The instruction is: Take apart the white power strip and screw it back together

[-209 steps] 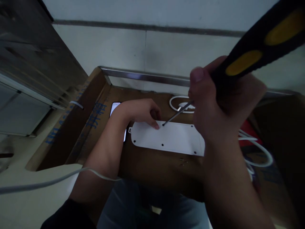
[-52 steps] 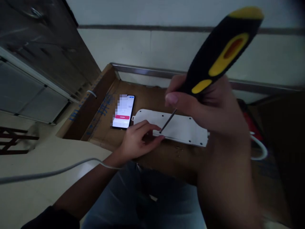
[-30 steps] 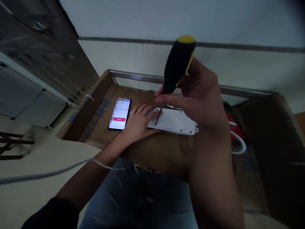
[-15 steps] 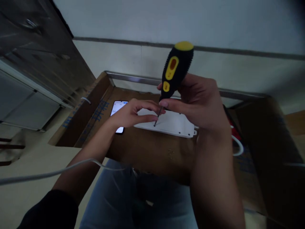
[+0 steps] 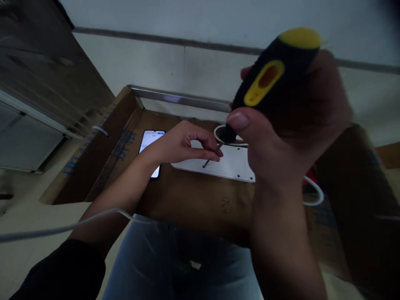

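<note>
My right hand (image 5: 290, 121) is wrapped around the black and yellow handle of a screwdriver (image 5: 265, 79), which leans up to the right. Thumb and fingers of my left hand (image 5: 190, 143) pinch the metal shaft low down. The screwdriver's tip meets a hole in a long white plastic casing (image 5: 225, 166), which looks like the underside of a power strip and lies flat. Several dark screw holes show at its right end. My left hand covers part of its far left side, and my right wrist hides its right end.
The casing lies on a brown cardboard box (image 5: 184, 196) with raised flaps. A lit phone (image 5: 155, 171) lies left of it, partly behind my left hand. Several small screws (image 5: 225, 205) lie in front. A white cable (image 5: 318, 192) curves at right; another grey cable (image 5: 62, 229) crosses my left forearm.
The screwdriver handle has tilted right and come closer to the camera with my right hand. My left fingers have closed on the shaft. The tip stays at the same hole.
</note>
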Motion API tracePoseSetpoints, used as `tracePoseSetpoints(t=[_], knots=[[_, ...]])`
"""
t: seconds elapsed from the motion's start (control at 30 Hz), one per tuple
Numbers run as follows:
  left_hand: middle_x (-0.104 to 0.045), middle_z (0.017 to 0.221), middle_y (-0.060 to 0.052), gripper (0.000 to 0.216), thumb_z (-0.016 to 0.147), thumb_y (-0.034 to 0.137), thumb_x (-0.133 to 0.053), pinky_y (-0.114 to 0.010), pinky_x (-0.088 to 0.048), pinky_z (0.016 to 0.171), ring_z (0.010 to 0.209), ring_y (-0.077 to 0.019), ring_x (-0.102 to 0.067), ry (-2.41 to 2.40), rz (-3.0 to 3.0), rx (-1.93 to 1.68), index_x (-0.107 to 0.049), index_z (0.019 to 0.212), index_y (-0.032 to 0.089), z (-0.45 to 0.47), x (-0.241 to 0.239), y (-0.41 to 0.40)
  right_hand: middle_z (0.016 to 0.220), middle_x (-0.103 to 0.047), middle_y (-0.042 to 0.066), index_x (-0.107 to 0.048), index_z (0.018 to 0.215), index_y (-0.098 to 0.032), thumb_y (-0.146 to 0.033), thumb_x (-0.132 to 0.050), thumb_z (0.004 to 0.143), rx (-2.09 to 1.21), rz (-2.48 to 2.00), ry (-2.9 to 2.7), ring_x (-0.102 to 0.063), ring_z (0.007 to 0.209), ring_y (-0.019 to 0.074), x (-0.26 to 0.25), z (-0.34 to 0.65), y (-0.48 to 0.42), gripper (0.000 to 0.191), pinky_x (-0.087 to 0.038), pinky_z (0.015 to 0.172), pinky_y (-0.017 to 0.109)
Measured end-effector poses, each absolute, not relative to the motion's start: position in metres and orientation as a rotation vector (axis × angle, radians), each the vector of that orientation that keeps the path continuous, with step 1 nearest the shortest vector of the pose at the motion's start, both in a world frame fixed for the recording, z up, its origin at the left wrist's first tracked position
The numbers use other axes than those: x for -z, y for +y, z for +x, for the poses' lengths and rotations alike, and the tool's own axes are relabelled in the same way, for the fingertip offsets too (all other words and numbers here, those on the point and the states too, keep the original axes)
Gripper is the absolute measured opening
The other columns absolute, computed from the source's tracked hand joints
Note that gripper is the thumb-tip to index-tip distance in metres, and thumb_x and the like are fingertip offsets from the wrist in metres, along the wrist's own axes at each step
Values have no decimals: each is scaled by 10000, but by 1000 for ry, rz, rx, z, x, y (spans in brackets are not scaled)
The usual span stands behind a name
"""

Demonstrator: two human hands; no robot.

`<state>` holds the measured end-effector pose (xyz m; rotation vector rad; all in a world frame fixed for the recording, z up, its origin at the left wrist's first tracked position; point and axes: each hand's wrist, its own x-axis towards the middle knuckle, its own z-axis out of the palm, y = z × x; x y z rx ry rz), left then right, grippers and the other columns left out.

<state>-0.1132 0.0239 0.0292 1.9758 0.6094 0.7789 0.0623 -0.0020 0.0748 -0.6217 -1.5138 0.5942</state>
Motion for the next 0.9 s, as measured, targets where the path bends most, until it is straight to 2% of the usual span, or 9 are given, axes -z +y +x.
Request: tracePoseSetpoints(t=[0.13, 0.27, 0.33, 0.43, 0.53, 0.63, 0.73, 0.8, 0.9], knots=[[-800, 884, -26, 159, 868, 311, -788, -253, -583, 827, 855, -146, -751, 570, 1968, -813, -752, 817, 165, -112, -27, 24, 963, -574, -21, -630, 980, -238, -293, -849, 705, -511, -585, -1510, -559, 825, 17, -73, 63, 0, 355, -468, 712, 178], [-800, 880, -33, 163, 867, 323, -793, -243, -560, 793, 829, -142, -743, 555, 1939, -849, -757, 839, 167, -111, -23, 25, 871, -553, -15, -674, 1026, -246, -324, -858, 699, -517, -522, -1522, -563, 796, 10, -68, 70, 8, 383, -494, 718, 149], [-801, 936, -47, 187, 873, 352, -788, -271, -557, 847, 884, -160, -742, 579, 1967, -799, -772, 912, 170, -113, -19, 25, 911, -592, -17, -684, 1051, -241, -312, -867, 684, -533, -490, -1520, -592, 816, 27, -66, 72, 11, 415, -523, 723, 163], [-722, 1328, -100, 530, 733, 426, -898, -427, -465, 1117, 1267, -291, -647, 642, 2157, -547, -742, 1191, 208, -118, -12, 28, 1071, -653, -16, -702, 1104, -247, -269, -819, 740, -600, -470, -1526, -654, 836, 67, -62, 74, 12, 382, -577, 721, 214], [-452, 1649, -60, 776, 705, 405, -912, -564, -241, 1262, 1539, -376, -360, 755, 2343, -228, -612, 1414, 307, -121, -5, 30, 1122, -664, -21, -718, 1150, -266, -283, -730, 837, -727, -477, -1571, -678, 880, 70, -60, 74, 12, 314, -597, 741, 206], [-396, 1682, -35, 720, 803, 354, -836, -549, -218, 1266, 1548, -347, -338, 796, 2390, -133, -555, 1465, 325, -121, -4, 31, 1092, -660, -4, -686, 1199, -249, -344, -651, 910, -919, -383, -1575, -662, 929, 54, -59, 71, 11, 306, -585, 781, 199], [-456, 1638, -61, 640, 797, 390, -840, -534, -243, 1257, 1509, -335, -400, 776, 2374, -198, -616, 1386, 283, -119, -6, 29, 1054, -627, 25, -574, 1251, -205, -420, -575, 956, -1128, -358, -1511, -618, 857, 41, -64, 64, 6, 365, -555, 755, 226], [-525, 1576, -79, 508, 826, 383, -811, -511, -270, 1251, 1473, -320, -453, 752, 2326, -269, -668, 1294, 245, -120, -8, 29, 890, -566, 5, -458, 1234, -197, -501, -579, 927, -1252, -389, -1439, -554, 721, 49, -70, 57, 1, 449, -492, 645, 241], [-625, 1456, -93, 281, 908, 320, -714, -421, -356, 1209, 1418, -270, -522, 670, 2220, -347, -725, 1160, 197, -122, -10, 31, 714, -437, -50, -326, 1119, -195, -561, -706, 801, -1321, -413, -1368, -442, 595, 58, -75, 48, -4, 616, -369, 550, 237]])
